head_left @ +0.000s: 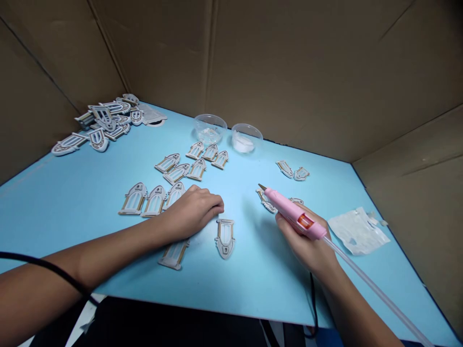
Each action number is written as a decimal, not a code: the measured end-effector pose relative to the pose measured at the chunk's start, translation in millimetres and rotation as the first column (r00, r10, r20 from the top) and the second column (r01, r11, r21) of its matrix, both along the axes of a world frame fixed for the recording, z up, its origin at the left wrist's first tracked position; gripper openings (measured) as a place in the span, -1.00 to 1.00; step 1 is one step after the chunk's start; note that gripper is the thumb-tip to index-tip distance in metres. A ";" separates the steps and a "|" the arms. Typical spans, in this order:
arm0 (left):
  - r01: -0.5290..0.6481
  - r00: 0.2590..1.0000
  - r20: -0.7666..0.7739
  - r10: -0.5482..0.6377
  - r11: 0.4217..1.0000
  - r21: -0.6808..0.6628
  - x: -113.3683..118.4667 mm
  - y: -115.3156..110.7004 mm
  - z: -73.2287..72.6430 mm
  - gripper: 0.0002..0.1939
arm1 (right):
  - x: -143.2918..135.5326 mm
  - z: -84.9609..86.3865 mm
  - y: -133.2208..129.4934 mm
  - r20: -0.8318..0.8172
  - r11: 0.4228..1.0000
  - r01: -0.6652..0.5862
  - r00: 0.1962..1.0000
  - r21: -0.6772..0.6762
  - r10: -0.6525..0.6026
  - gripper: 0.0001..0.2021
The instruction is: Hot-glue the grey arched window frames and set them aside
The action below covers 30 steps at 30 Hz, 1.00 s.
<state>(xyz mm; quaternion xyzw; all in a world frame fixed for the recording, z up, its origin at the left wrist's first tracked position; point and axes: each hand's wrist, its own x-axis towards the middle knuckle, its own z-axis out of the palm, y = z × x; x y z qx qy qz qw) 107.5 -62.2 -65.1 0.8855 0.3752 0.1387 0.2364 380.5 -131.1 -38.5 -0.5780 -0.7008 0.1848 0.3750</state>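
My right hand (307, 241) is wrapped round a pink hot glue gun (285, 207). A long clear glue stick (376, 284) runs out of its back, and its metal nozzle points up and left. My left hand (197, 209) rests over the table with fingers curled closed; whatever is in them, if anything, is hidden. Just below its fingertips lies a small arched window-shaped piece (225, 238), point toward me. Another arched piece (174, 254) is partly covered by my left wrist. Beyond the nozzle, one more arched piece (265, 200) lies partly behind the gun.
Several arched pieces (133, 198) lie in rows left of centre, and a heap of them (104, 120) fills the far left corner. Two clear plastic cups (210, 127) stand at the back. A white plastic packet (358, 231) lies at right. Cardboard walls (275, 62) enclose the blue table.
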 end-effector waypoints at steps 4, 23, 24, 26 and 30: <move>-0.022 0.999 -0.047 0.022 1.000 -0.003 1.5 -1.1 3.8 -0.68 | 0.1 -0.7 0.7 0.003 1.000 -0.017 1.000 0.011 0.017 -0.83; 0.053 0.998 0.036 -0.051 0.997 -0.054 1.5 -1.8 -6.8 -0.87 | 1.4 -3.9 2.8 0.013 0.999 -0.037 0.999 0.011 0.037 -0.81; 0.050 0.998 0.041 -0.048 0.997 -0.052 1.3 -1.9 -7.2 -0.87 | 1.7 -4.3 2.7 0.011 0.999 -0.036 0.999 0.011 0.036 -0.80; 0.039 0.998 0.050 -0.037 0.998 -0.047 1.3 -2.6 -7.3 -0.88 | 2.0 -4.8 2.4 0.007 1.000 -0.030 1.000 0.008 0.030 -0.79; 0.028 0.999 0.045 -0.026 0.999 -0.026 2.6 -4.2 -4.5 -0.84 | 1.4 -3.6 2.4 0.006 1.000 -0.024 1.000 0.002 0.024 -0.79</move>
